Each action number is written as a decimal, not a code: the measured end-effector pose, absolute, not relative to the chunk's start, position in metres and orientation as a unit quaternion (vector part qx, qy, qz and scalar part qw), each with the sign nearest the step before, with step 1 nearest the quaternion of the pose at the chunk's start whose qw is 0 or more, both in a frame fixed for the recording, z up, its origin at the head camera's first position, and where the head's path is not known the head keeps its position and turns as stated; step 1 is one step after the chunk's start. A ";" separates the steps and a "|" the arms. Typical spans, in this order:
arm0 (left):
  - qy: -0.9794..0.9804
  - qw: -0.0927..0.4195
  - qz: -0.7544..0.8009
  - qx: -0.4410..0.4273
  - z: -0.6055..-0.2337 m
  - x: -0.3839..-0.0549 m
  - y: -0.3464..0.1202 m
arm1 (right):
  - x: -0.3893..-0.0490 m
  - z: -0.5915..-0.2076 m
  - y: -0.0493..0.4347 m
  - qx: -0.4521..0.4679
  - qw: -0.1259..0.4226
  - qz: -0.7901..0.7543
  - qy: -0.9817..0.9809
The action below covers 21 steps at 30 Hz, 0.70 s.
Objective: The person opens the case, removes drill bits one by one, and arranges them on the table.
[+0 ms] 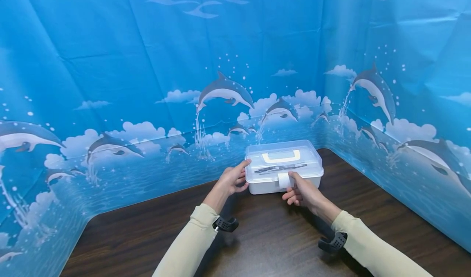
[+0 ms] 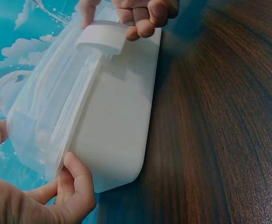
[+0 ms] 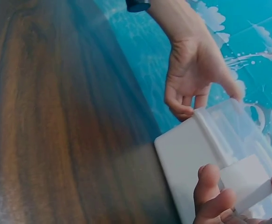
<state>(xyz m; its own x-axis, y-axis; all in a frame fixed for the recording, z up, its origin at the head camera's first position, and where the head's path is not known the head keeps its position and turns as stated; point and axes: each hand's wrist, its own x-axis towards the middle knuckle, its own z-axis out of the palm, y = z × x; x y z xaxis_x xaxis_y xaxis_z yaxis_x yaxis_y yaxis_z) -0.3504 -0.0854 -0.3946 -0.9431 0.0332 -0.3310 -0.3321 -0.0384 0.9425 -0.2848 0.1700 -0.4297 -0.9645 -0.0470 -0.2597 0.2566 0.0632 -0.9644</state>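
A white plastic storage box (image 1: 265,188) with a clear lid (image 1: 252,156) stands shut on the dark wood table. My left hand (image 1: 232,180) grips the box's left end, thumb at the lid's top edge and fingers along the side below the rim. At the front middle, my right hand (image 1: 307,192) pinches the white latch (image 2: 101,38). Its thumb lies against the upper part of the latch and its curled fingers are by the lower edge. A white carrying handle (image 1: 281,157) lies on the lid, with a dark streaky patch (image 1: 280,169) in front of it.
The dark wood table (image 1: 147,232) spreads in front of the box. A blue curtain (image 1: 165,64) printed with dolphins and clouds rises right behind the box and along both sides. Black bands (image 1: 333,242) hang at both wrists.
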 end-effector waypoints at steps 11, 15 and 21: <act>0.683 0.128 0.710 -0.111 -0.397 -0.351 -0.085 | -0.286 -0.423 0.175 0.042 0.133 -0.688 0.712; 0.681 0.125 0.712 -0.112 -0.397 -0.351 -0.085 | -0.286 -0.421 0.177 0.034 0.143 -0.682 0.716; 0.683 0.125 0.711 -0.111 -0.395 -0.351 -0.084 | -0.283 -0.416 0.179 0.021 0.151 -0.672 0.725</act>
<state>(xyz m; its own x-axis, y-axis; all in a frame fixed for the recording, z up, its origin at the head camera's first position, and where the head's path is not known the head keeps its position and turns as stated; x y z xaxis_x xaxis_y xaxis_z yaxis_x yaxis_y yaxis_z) -0.3506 -0.0837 -0.3953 -0.9442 0.0269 -0.3282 -0.3291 -0.0358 0.9436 -0.2825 0.1792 -0.4163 -0.9536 -0.1718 -0.2474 0.2337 0.0960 -0.9676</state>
